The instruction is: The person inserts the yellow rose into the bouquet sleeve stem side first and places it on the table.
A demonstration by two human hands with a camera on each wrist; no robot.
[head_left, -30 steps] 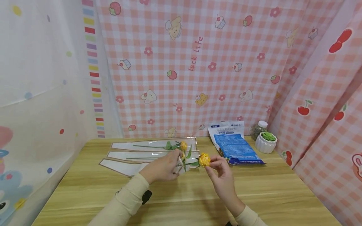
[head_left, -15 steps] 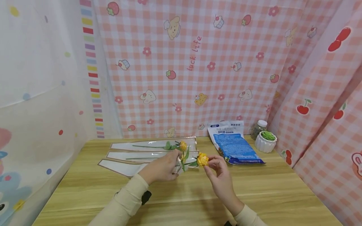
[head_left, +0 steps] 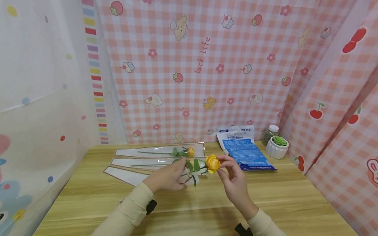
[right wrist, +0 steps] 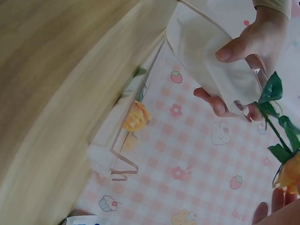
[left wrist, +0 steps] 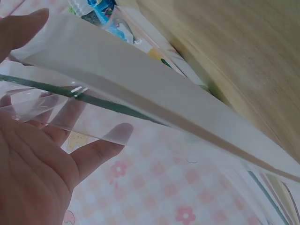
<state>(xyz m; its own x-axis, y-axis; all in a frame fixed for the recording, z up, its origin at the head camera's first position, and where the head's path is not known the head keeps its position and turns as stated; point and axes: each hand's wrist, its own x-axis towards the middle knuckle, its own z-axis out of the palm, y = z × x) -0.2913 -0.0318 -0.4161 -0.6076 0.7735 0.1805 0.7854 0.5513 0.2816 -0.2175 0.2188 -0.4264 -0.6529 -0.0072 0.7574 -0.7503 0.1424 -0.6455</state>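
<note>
A yellow rose (head_left: 212, 163) with green leaves sticks out of the right end of a flower sleeve (head_left: 127, 175), which has a white back and a clear front. Near that mouth, my left hand (head_left: 168, 175) grips the sleeve. The left wrist view shows the thumb on the white side and the fingers at the clear film, with the green stem (left wrist: 108, 103) running inside. My right hand (head_left: 236, 185) pinches the flower head at its right side between thumb and fingers. In the right wrist view, the bloom (right wrist: 290, 173) is partly cut off by the frame.
Behind lie two more sleeves, the far one (head_left: 127, 152) and the middle one (head_left: 121, 162), each with a yellow rose. A blue and white bag (head_left: 245, 154), a lidded jar (head_left: 269, 134) and a potted succulent (head_left: 277, 150) stand back right. A checked curtain (head_left: 165, 88) closes the back.
The rose has shifted slightly left, then up a little, and turned, so its leaves point differently; one leaf now hangs below the stem. Both hands keep their holds.
</note>
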